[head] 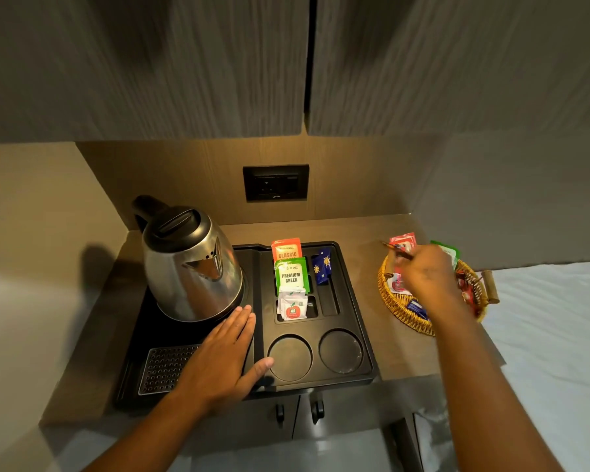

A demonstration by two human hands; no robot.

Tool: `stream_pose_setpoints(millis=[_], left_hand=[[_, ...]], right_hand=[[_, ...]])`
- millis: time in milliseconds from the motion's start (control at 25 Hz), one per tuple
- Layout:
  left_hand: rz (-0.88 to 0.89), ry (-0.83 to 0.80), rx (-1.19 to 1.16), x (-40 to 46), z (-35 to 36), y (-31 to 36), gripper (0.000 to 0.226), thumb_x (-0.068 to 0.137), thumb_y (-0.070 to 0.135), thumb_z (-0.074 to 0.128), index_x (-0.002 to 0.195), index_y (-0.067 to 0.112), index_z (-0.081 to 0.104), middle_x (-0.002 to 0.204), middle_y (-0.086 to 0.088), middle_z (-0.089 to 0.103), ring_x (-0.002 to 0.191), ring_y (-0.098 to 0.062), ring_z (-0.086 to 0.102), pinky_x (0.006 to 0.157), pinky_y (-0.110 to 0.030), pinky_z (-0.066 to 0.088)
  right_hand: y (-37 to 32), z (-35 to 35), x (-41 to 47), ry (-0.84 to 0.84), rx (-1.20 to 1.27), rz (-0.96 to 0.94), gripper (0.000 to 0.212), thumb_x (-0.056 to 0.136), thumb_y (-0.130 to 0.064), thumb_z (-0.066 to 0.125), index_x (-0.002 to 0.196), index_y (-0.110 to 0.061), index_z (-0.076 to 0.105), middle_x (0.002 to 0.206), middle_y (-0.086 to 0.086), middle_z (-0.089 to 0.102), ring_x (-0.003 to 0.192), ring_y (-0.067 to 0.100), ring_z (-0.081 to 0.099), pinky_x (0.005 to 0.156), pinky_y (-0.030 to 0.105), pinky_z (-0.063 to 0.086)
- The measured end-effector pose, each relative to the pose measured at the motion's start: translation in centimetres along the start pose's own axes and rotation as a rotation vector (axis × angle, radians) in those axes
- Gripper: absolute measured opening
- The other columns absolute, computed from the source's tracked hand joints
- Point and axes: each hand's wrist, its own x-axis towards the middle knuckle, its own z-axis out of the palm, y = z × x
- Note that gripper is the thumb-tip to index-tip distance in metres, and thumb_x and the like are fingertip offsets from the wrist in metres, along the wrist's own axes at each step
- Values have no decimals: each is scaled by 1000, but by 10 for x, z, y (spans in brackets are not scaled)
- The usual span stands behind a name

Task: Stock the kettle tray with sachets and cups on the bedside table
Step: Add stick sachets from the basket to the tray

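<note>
The black kettle tray (361,321) sits on the bedside table (389,233), kettle (191,267) at its left, sachets (291,277) upright in its far slots, both near cup wells bare. The left hand (225,356) lies flat on the tray, fingers together. Right, over the wicker basket (406,311), the right hand (426,274) pinches a thin stick sachet (395,248).

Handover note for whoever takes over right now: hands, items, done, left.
Left hand: flat and open on the kettle tray, beside the kettle.
Right hand: over the wicker basket, pinching a thin stick sachet.
Done: orange sachet, green sachet, white sachets and blue sachets stand in the tray slots.
Left: the long slot is bare, both cup wells hold no cups; no cups in view.
</note>
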Motion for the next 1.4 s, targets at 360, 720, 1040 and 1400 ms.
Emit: stream_pose_setpoints(millis=[360,720,1040,1400], left_hand=[[8,12,-18,0,0,-1,88,86,77,12,154,24,-1,162,8,-10,147,-8,-13,119,-32,2],[9,-8,2,-1,-2,0,85,88,75,13,154,24,-5,161,8,-13,146,-8,-16,120,-32,1],[-7,225,-239,-18,-8,-1,70,89,63,41,145,20,40,152,8,34,140,-6,27,110,-25,29],[-1013,232,-236,6,-29,-108,33,95,27,53,105,-2,64,102,-24,62,91,-37,59,82,-44,47]], right_hand=[[-49,107,-35,-223,-4,69,26,87,-21,67,108,-6,66,94,12,68,84,27,65,65,34,55],[-42,106,-52,-190,-72,-22,43,80,-37,75,110,-8,65,103,14,70,90,29,66,62,29,46],[-31,81,-47,-184,-57,-31,44,71,-53,77,67,-12,62,63,4,61,59,20,60,46,24,39],[-20,96,-46,-177,-68,74,36,95,-37,52,102,-5,68,83,8,60,76,25,58,62,31,46]])
